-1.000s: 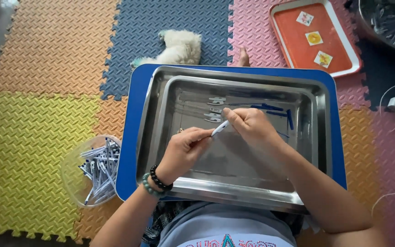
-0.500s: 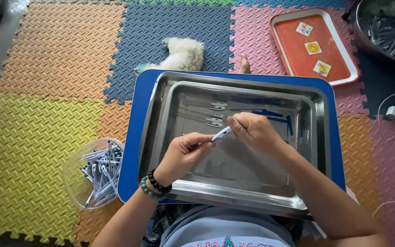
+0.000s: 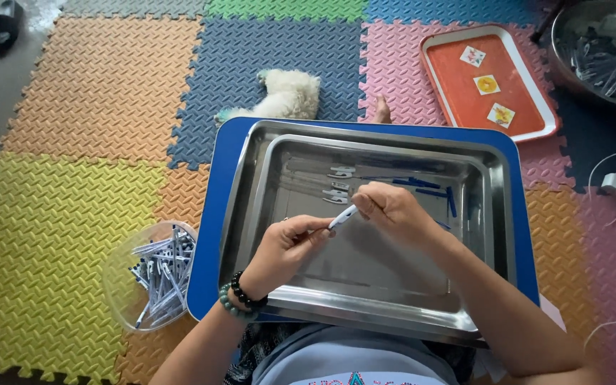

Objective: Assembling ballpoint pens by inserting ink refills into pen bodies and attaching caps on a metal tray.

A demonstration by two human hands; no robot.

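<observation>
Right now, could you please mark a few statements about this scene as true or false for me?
1. Both hands hold one white pen between them over the steel tray. True.
2. The left hand wears a bead bracelet. True.
3. The clear bowl of pens sits inside the steel tray. False: it sits on the foam mat, left of the tray.
4. The orange tray holds pens. False: it holds three small square cards.
5. The right hand rests flat on the mat. False: its fingers grip the pen.
</observation>
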